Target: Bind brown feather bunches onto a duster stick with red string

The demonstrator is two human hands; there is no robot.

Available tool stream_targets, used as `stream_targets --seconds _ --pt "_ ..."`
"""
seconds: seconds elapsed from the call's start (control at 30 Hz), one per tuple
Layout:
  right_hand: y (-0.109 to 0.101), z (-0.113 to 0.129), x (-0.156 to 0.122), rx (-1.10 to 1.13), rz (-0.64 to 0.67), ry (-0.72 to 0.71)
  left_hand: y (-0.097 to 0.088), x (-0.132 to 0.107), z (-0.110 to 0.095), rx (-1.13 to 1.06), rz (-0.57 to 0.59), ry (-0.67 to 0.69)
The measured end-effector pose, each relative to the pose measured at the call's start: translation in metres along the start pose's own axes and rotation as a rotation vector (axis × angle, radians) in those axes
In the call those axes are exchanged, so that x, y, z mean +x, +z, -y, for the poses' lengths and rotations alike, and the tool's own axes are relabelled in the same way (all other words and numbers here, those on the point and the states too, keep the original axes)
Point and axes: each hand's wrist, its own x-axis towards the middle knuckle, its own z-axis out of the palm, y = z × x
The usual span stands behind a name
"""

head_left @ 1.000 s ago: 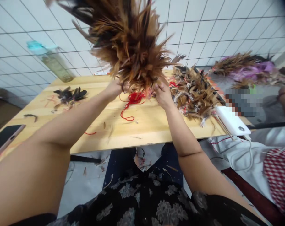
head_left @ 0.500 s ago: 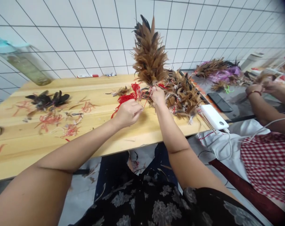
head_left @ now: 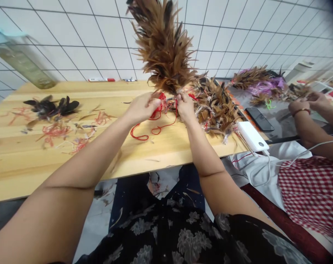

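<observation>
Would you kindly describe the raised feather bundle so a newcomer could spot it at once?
Find the pale wooden table against the white tiled wall. Near its middle, the person's right hand holds a tall brown-and-black feather bundle by its base. Unlike the brown feather pile lying to its right, it rises up before the wall.

Feather bundle [head_left: 166, 51] above table [head_left: 169, 146] — cord [head_left: 162, 101] below it, feather pile [head_left: 218, 106] right, loose feathers [head_left: 68, 105] left, bottle [head_left: 24, 66] behind those

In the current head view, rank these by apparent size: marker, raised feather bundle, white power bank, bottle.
1. raised feather bundle, top cut off by the frame
2. bottle, cut off at the left edge
3. white power bank
4. marker
</observation>
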Motion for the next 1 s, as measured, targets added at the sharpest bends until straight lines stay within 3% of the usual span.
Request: stream_targets --seconds 0.13,0.23,0.3,0.37,0.47,0.53,0.63,0.83,1.0 --pt "-0.007 0.023 -0.004 -0.025 0.047 0.066 0.050 0.001 -0.018 -0.762 0.230 -0.161" --pt "-0.013 0.029 -0.004 -0.101 0.059 0.074 0.073 0.000 -0.024 -1.010 0.264 -0.273" --pt "-0.016 0.030 -0.004 -0.148 0.059 0.073 0.074 -0.001 -0.022 -0.928 0.221 -0.273" --pt "-0.017 0.031 -0.005 -0.207 0.048 0.093 0.067 -0.002 -0.019 -0.644 0.112 -0.186" --pt "-0.015 0.040 -0.012 -0.324 0.031 0.154 0.055 -0.004 -0.014 -0.102 -0.077 0.103" --pt "-0.014 0.052 -0.019 -0.444 0.085 0.179 0.049 -0.004 -0.014 0.107 -0.135 0.282" --pt "-0.014 0.069 -0.028 -0.596 0.210 0.162 0.046 0.001 -0.013 0.047 -0.155 0.363" --pt "-0.009 0.071 -0.030 -0.549 0.230 0.087 0.046 0.015 0.002 -0.480 -0.208 0.119" --pt "-0.004 0.068 -0.032 -0.580 0.267 0.008 0.038 0.006 0.000 -0.281 -0.280 0.122"
